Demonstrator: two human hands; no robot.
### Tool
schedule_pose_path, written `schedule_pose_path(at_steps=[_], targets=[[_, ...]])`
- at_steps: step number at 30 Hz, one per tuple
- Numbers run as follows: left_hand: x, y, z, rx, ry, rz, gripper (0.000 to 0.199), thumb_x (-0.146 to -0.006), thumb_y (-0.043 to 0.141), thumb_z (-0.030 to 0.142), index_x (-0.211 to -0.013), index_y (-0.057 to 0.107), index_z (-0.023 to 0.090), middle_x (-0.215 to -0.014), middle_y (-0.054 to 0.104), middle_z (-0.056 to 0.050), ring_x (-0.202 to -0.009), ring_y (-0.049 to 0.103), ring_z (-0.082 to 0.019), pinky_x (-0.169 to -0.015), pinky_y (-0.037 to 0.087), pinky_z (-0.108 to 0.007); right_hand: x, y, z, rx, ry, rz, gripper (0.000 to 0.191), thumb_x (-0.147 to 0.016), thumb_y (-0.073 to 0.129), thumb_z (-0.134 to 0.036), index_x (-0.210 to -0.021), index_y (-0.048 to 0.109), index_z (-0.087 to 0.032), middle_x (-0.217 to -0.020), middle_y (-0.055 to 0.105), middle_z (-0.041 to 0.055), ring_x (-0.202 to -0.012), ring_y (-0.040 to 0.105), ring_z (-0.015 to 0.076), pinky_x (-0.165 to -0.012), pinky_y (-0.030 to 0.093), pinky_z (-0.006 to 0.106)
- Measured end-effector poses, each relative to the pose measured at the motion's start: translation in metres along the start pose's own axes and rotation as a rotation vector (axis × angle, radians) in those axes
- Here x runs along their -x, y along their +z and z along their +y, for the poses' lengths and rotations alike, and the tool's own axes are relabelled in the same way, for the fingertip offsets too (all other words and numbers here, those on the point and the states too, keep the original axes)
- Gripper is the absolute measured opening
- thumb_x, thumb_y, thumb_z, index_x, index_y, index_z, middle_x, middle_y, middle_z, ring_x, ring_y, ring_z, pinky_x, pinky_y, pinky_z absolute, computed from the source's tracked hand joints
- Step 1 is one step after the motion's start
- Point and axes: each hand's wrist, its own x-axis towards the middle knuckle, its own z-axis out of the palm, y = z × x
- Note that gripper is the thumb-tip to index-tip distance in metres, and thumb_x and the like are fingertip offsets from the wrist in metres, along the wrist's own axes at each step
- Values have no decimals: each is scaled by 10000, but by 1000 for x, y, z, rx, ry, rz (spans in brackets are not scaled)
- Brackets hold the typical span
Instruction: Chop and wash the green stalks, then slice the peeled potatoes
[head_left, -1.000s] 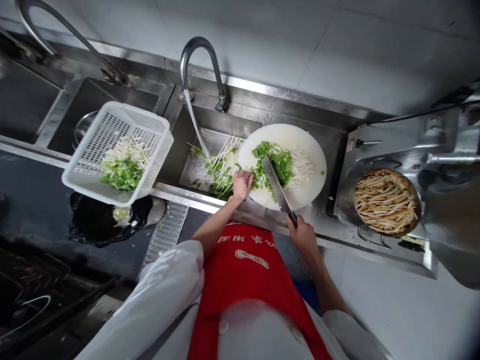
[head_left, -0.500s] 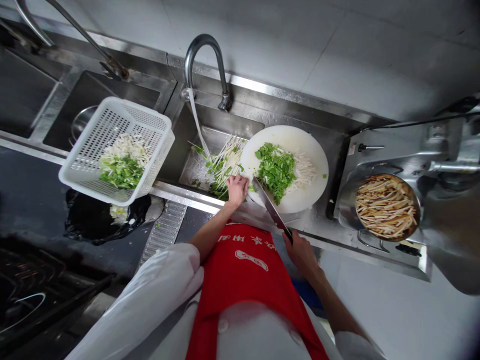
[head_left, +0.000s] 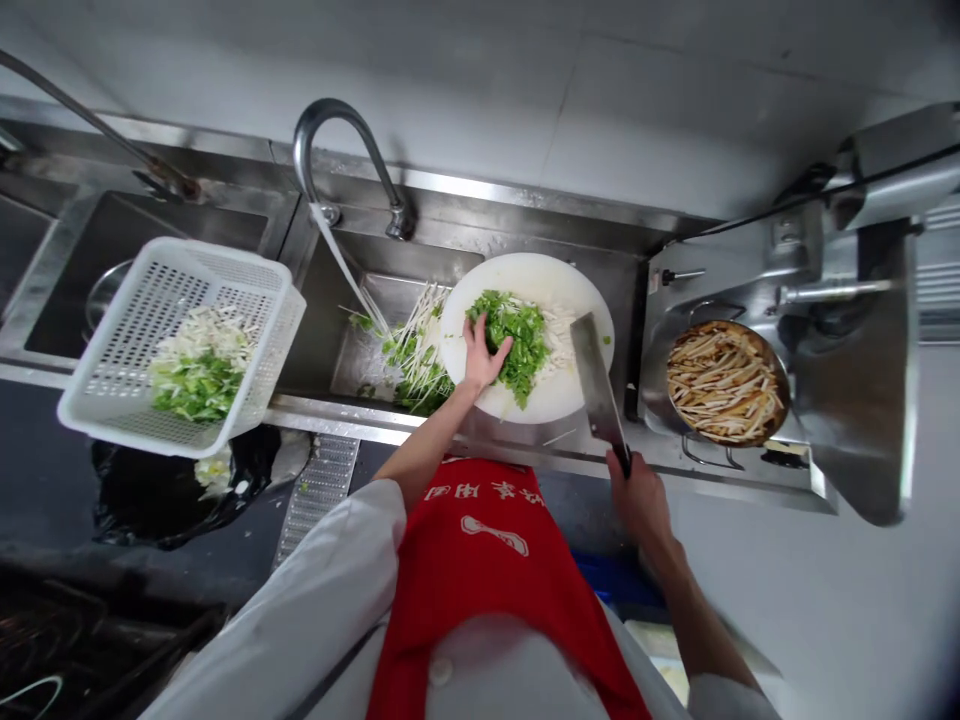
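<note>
"Greens (head_left: pixel 519 350), chopped: where are they?"

"Heaped on the round white board (head_left: pixel 551 275), left of its middle, with cut white stems (head_left: pixel 557 335) along their right side."

"And the left hand (head_left: pixel 484 362)?"

"Laid on the left edge of the heap. Its grip is wide, thumb and fingers spread against the leaves. I can't tell whether it pinches any of them."

"What about the right hand (head_left: pixel 637 490)?"

"That grip is closed round the black handle of the knife (head_left: pixel 598 380). The broad blade lies over the right part of the board, just beside the white stems, well apart from the left hand. I can't tell whether it touches the board."

"Anything to the left of the board?"

"Long uncut stalks (head_left: pixel 421 340) in the sink (head_left: pixel 315 345), near the board's edge, and the faucet (head_left: pixel 337 108) above runs a stream of water (head_left: pixel 346 268) into it. Further left, a white basket (head_left: pixel 266 360) holds more cut greens and white pieces."

"To the right?"

"Brown-edged strips (head_left: pixel 724 385) in a round pan (head_left: pixel 782 390)."
</note>
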Motion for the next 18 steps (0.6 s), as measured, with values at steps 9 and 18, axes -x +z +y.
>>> schedule_pose_path(at_steps=[9, 18], targets=[[-38, 64, 53, -488, 103, -429, 967, -627, 980, 556, -1491, 623, 313, -1760, 220, -199, -1516, 112, -707, -1065, 311, -903, -83, 7, 13, -147, 42, 114, 479, -1086, 415, -420, -1151, 700, -42, -1018, 745, 274, -960, 727, 367, -827, 485, 391], [-64, 51, 39, -386, 172, -386, 429, -701, 911, 182, -1117, 804, 196, -1401, 622, -223, -1450, 472, -514, -1198, 409, -669, -92, 33, 30, -366, 35, 107, 465, -1053, 424, -446, -1035, 715, -83, -974, 747, 233, -935, 712, 321, -811, 491, 357]])
